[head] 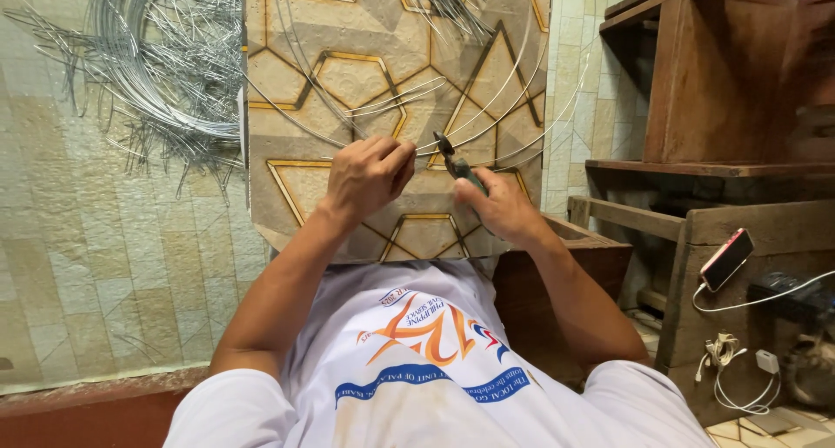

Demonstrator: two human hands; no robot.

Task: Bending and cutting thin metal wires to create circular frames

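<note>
On the patterned brown board (304, 187), we pinch the thin curved silver wire (417, 148) in our closed left hand (367, 175), and our right hand (503, 206), gripping green-handled pliers (456, 163), should bite squarely just beside that pinch.

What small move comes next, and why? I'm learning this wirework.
Probably squeeze the pliers shut on the wire. The right hand holds their open tips at the strand, and the left hand pinches it steady over the patterned board.
</note>
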